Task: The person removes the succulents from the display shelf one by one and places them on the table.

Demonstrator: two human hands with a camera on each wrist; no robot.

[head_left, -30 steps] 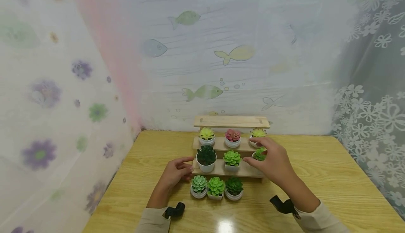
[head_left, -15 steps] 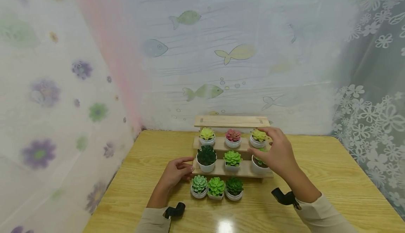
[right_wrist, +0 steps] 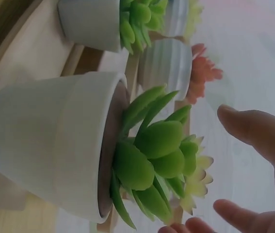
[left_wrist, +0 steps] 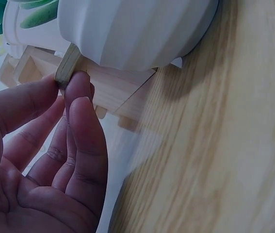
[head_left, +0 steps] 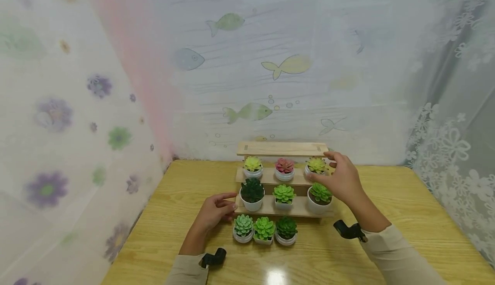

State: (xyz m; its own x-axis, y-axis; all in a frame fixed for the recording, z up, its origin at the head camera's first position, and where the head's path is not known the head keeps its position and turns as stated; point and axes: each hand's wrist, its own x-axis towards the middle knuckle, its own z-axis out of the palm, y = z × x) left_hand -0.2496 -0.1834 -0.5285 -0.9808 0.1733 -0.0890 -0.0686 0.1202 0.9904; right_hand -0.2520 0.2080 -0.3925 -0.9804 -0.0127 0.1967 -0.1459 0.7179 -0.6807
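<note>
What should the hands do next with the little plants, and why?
Probably the right hand should move down to the dark green succulent at the right end of the front row. That hand seems to hold nothing, and this succulent stands on the table, while two lower boards of the wooden shelf hold three each. The left hand pinches the shelf.

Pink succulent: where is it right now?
In the head view, slightly right of centre, the pink succulent stands on the middle shelf of the wooden rack, between two yellow succulents.
</note>
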